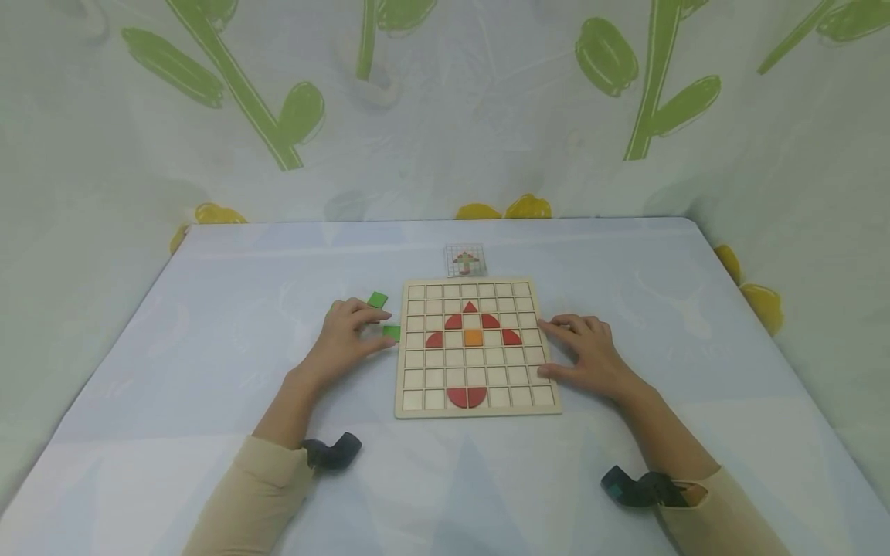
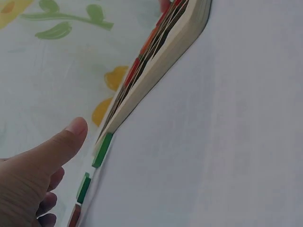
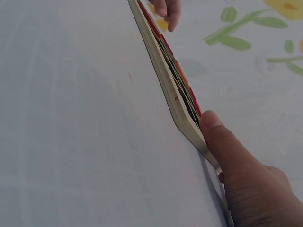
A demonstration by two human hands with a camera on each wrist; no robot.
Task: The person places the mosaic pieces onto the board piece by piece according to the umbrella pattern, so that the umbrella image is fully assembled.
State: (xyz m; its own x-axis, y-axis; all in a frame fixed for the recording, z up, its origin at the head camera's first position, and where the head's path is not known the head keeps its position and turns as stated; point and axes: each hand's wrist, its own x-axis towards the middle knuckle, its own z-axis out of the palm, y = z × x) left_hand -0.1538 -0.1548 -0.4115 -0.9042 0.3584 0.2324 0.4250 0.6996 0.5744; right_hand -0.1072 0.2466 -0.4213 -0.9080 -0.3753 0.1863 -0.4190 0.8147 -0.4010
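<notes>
A wooden grid board (image 1: pixel 455 378) lies in front of me, holding several red pieces (image 1: pixel 453 321) and one orange square (image 1: pixel 473 337). My left hand (image 1: pixel 350 333) hovers by its left edge, thumb and forefinger apart with nothing between them. Close to those fingertips are a green tile (image 1: pixel 392 333) against the board's edge and another green tile (image 1: pixel 378 300) farther back. The left wrist view also shows a reddish-brown piece (image 2: pixel 74 215) beyond them. At the right edge my right hand (image 1: pixel 587 355) rests on the board, its thumb (image 3: pixel 211 124) on the rim.
Behind the board sits a small clear card (image 1: pixel 465 260) printed with a grid and a shape. Dark wrist cameras (image 1: pixel 334 451) stick out beside both sleeves. The pale tabletop (image 1: pixel 229 309) meets a leaf-patterned backdrop (image 1: pixel 445 139) at the rear.
</notes>
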